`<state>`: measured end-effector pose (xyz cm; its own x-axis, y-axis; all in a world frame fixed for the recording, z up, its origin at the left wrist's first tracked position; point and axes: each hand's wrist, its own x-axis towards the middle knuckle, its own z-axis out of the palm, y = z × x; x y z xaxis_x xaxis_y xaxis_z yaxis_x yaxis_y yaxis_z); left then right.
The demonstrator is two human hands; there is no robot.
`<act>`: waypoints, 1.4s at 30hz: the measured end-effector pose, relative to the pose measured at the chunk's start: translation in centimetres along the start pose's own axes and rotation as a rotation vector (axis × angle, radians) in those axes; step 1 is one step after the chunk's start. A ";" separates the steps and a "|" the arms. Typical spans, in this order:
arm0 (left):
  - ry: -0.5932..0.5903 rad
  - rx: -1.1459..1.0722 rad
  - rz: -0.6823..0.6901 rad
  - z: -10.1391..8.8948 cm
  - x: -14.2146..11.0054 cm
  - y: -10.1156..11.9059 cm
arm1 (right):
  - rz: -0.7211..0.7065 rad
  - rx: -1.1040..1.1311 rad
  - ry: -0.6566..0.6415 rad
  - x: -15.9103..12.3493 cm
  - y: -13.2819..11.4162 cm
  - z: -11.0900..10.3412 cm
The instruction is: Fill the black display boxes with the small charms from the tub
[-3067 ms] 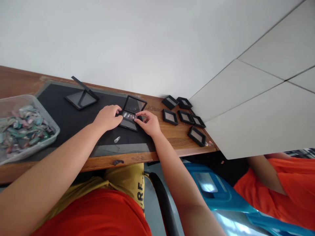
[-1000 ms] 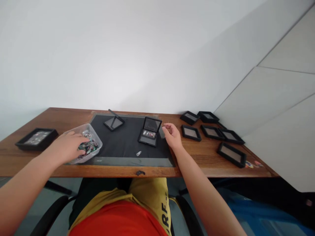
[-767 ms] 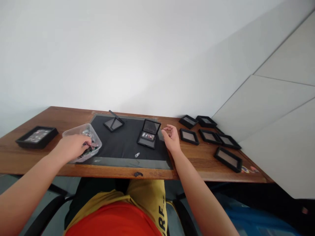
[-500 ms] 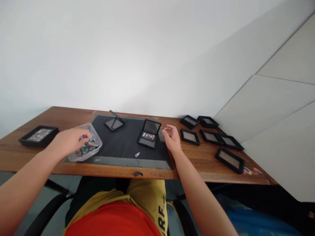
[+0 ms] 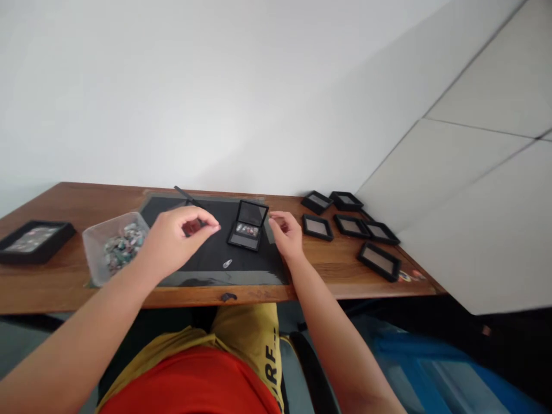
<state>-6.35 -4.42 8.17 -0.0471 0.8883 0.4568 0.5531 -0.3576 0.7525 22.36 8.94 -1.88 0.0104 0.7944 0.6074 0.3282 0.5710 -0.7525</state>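
My left hand (image 5: pixel 179 236) is over the black mat (image 5: pixel 194 261), thumb and forefinger pinched. Whatever sits at its fingertips is too small to make out. In front of those fingertips stands a small black hinged case (image 5: pixel 245 240), lid raised, with a row of several small shiny pieces (image 5: pixel 247 230) inside. Just right of the case, my right hand (image 5: pixel 286 233) has its fingers loosely curled, with thumb and forefinger slightly apart. A clear plastic tub (image 5: pixel 95 247) left of the mat holds many small mixed-colour pieces (image 5: pixel 124 247), partly hidden by my left arm.
A small clear piece (image 5: pixel 227 264) lies on the mat near its front. Another open black case (image 5: pixel 188 196) is behind my left hand. Several black framed boxes (image 5: pixel 379 260) are on the table's right side. A black box with pieces (image 5: pixel 37 240) sits far left.
My left hand has come out of the tub and moved right, over the mat towards the case. My right hand's fingers have curled in closer. The view has shifted right.
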 end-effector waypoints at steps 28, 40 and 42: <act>-0.158 -0.653 -0.328 13.6 2.8 -6.0 | -0.143 -0.020 -0.342 -1.8 -1.6 0.3; -0.177 -0.681 -0.403 13.3 2.9 -5.5 | -0.174 0.057 -0.323 -1.7 -1.5 0.4; -0.170 -0.672 -0.405 13.3 3.0 -5.6 | -0.145 0.058 -0.318 -1.7 -1.5 0.3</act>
<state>1.48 4.07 -0.96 0.0205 0.9986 0.0497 -0.1017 -0.0474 0.9937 21.54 6.78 -1.83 -0.3296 0.7237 0.6063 0.2502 0.6862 -0.6830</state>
